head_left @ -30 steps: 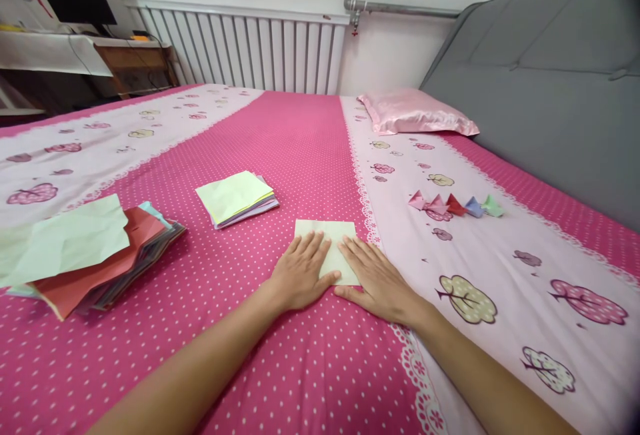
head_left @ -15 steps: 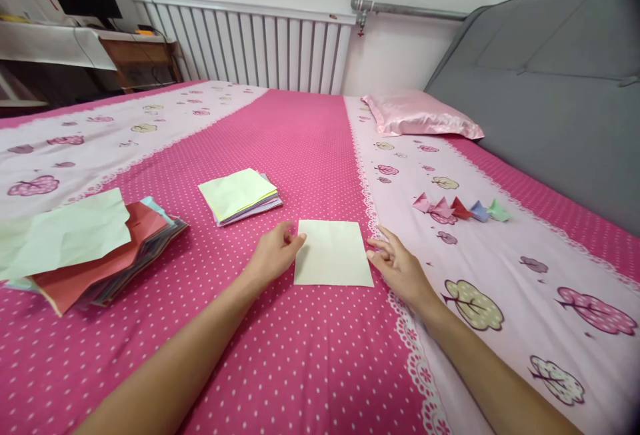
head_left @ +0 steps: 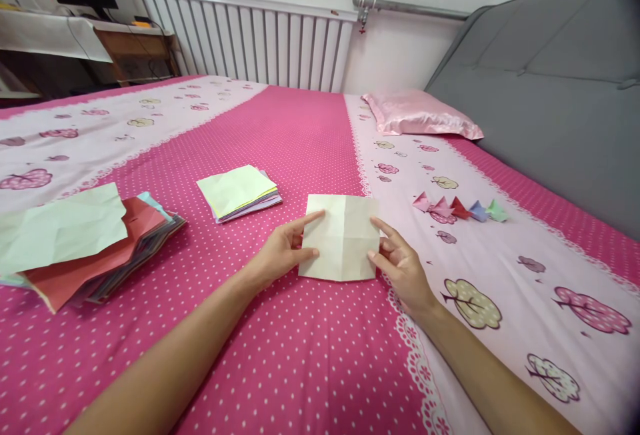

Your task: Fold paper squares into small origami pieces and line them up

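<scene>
A pale cream square of paper with crossing fold creases is held up between both hands, tilted toward me. My left hand grips its left side, index finger and thumb lying over the front face. On the opposite edge, my right hand pinches the paper between thumb and fingers. Up and to the left lies a small stack of coloured paper squares, pale green on top. Several small folded paper pieces in pink, red, blue and green sit in a row at right.
A bigger pile of loose papers, with red and pale green sheets, lies at far left. The pink dotted bedspread lies under everything. Farther back are a pink pillow, a grey headboard and a white radiator.
Both hands have taken hold of the cream paper and raised it off the bed, slightly away from me. Its crease lines now show.
</scene>
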Tool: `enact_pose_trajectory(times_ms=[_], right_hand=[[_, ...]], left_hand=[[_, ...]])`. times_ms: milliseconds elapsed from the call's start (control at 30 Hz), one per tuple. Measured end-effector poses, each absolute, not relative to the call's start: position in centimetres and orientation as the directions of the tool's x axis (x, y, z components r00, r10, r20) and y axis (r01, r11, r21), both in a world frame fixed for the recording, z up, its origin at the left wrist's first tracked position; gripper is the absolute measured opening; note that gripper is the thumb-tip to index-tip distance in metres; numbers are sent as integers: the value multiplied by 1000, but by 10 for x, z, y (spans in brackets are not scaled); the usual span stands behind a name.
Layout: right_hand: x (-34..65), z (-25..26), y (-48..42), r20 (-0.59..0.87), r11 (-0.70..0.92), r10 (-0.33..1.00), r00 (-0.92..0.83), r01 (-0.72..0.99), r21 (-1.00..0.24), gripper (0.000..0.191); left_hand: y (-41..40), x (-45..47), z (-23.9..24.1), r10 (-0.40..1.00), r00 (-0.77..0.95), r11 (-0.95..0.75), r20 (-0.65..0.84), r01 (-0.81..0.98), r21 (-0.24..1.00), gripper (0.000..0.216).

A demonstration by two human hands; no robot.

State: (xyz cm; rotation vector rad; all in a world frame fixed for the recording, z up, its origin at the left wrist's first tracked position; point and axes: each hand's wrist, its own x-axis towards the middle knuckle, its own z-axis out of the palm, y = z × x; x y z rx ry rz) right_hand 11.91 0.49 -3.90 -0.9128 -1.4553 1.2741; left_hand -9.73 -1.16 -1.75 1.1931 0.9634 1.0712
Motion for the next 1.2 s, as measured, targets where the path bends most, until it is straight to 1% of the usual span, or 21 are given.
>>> enact_pose_trajectory(times_ms=[100,200,267,400,467,533,600,633,733,767,833,900,967,1133,1200], right_hand=[[119,-40,3,226,210,941,-252,-90,-974,49],[118,-40,1,230,200,930,-286,-128,-971,50],[119,-41,0,212,186,926,-314,-112,-976,51],[120,-42,1,206,218,930,-304,7,-976,43],[121,-43,1,233,264,931,-280,78,-961,38],[122,-42,1,271,314,930,-249,153,-937,35],[124,-39,-1,341,385,917,-209,235,-892,32],[124,-37,-3,393,434,899,-191,279,-857,30],[126,-31,-8,593,602,789,-163,402,-690,27],[126,-29,-9,655,651,737,-164,431,-625,28],[126,-28,-12,755,727,632,-176,472,-499,31],[125,-29,-13,809,765,556,-192,499,-407,33],[125,-32,-14,820,761,537,-199,534,-369,34],[126,-37,-15,783,689,598,-170,608,-394,32],[126,-37,-15,783,678,599,-168,626,-385,29]], left_hand=[[-14,-94,-18,963,266,78,-40,-136,988,54],[-16,-92,-18,960,278,73,-30,-144,987,50],[-17,-92,-18,956,293,69,-32,-117,991,49],[-17,-92,-19,955,297,14,-12,-4,1000,46],[-17,-92,-19,964,262,-66,44,76,995,43],[-18,-91,-18,966,221,-175,134,181,968,39],[-19,-90,-17,943,189,-321,274,301,898,33],[-19,-89,-16,912,182,-409,367,350,843,29],[-21,-86,-16,732,195,-660,652,439,610,19],[-21,-85,-16,663,205,-715,721,459,527,18],[-22,-85,-17,554,221,-770,803,503,392,18],[-22,-86,-18,510,217,-768,832,550,327,18],[-22,-87,-18,528,196,-735,826,594,329,17],[-23,-90,-17,647,115,-619,754,657,430,14],[-22,-92,-16,657,96,-577,748,702,417,12]])
